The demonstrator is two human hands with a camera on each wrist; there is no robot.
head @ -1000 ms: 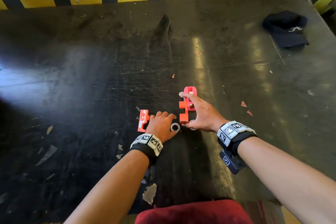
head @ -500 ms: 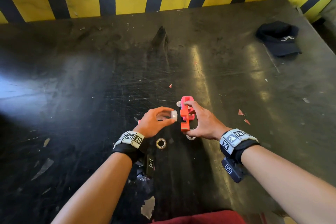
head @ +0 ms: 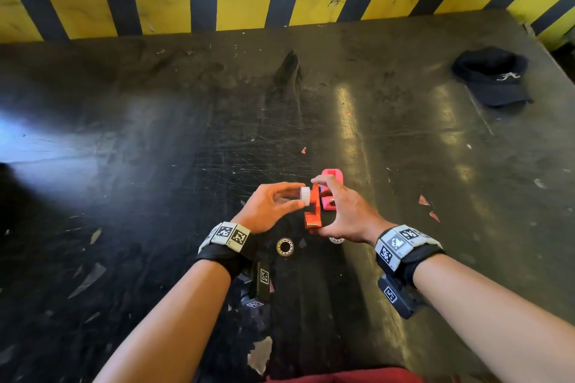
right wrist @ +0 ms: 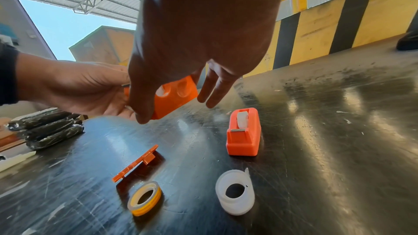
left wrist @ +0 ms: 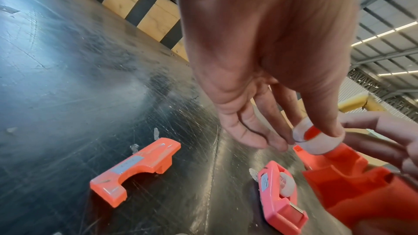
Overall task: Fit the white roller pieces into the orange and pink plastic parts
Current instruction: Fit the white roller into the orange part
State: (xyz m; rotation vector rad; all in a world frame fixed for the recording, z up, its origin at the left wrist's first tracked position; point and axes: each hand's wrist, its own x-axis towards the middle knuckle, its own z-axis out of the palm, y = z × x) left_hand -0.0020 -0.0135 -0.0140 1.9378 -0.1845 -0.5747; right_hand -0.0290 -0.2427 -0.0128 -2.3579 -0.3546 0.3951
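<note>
On the dark tabletop (head: pixel 155 165) our right hand (head: pixel 345 214) grips the orange part (head: pixel 312 211) raised on edge, cavity facing left so the roller can enter. Our left hand (head: pixel 267 208) pinches the white roller (head: pixel 305 195) between thumb and fingers (head: pixel 287 187), touching the part.

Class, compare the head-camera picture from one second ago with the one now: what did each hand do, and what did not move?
The left hand left the table, took up a white roller and now pinches it against the orange part. The right hand lifted that orange part off the table and holds it. The pink part, the tape ring and the cap stayed put on the table.
</note>
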